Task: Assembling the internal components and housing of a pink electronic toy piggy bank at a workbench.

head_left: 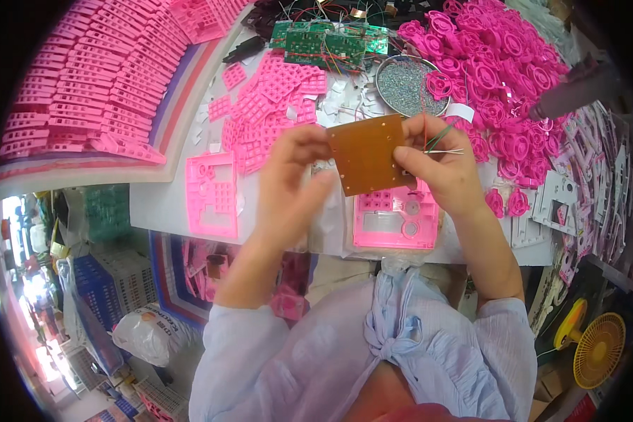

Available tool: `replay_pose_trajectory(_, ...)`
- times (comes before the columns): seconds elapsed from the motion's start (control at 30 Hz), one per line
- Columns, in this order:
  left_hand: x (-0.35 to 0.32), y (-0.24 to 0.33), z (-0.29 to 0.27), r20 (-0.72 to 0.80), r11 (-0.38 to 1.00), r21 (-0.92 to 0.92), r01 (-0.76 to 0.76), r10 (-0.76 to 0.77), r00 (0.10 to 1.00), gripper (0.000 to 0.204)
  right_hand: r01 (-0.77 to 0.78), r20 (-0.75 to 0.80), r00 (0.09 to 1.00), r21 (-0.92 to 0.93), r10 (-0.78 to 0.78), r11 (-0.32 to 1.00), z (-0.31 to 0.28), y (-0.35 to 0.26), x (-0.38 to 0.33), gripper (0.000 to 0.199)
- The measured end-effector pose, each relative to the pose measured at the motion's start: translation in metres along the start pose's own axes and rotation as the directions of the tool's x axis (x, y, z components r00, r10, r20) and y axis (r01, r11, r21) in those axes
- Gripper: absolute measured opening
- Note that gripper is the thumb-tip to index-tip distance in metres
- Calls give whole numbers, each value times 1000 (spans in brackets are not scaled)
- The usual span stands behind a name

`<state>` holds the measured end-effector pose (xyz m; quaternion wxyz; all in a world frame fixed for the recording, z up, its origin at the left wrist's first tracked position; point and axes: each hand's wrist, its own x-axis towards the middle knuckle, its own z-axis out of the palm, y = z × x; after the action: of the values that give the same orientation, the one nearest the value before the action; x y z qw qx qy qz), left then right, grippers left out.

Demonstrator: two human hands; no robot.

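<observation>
Both hands hold one thin brown board [367,155] up in the air, over the near edge of the white worktop [158,204]. The left hand [292,179] pinches the board's left edge with thumb and fingers. The right hand [439,165] grips its right edge. A few thin wires [443,144], green, red and pale, stick out by the right hand's fingers; they may join the board, but that spot is too small to tell.

Just under the board lies a flat pink frame with holes [395,218]. Another pink frame [211,193] lies to the left of it. Farther off sit loose pink grid pieces [271,105], a round tin of tiny shiny bits [409,86] and some green circuit boards [327,41]. Pink rings [496,77] are heaped far right, and stacks of pink parts [88,84] fill the far left.

The board is not in any frame yet, so the work looks barely begun. Many loose parts lie waiting.
</observation>
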<state>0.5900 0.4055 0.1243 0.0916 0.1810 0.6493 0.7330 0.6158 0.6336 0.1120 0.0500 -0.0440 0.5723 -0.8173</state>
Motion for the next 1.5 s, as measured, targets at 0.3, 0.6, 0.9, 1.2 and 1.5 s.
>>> replay_pose_trajectory(0.3,-4,-20,-3,403,899,-50,436,-381,832,36,-23,-50,999,-59,20,998,-5,-4,-3,15)
replay_pose_trajectory(0.6,-4,-29,-1,95,934,-179,310,-297,950,33,132,-205,968,-71,-144,989,-5,8,-12,27)
replay_pose_trajectory(0.9,-10,-48,-3,140,773,-542,331,-305,942,37,115,-346,935,101,-73,988,-2,23,-17,37)
replay_pose_trajectory(1.2,2,-42,15,254,733,-613,295,-171,952,57,-233,-114,943,442,312,866,-4,39,2,32)
replay_pose_trajectory(1.5,1,-62,-3,264,809,-537,238,-107,959,52,-360,134,932,454,337,815,-4,54,3,30)
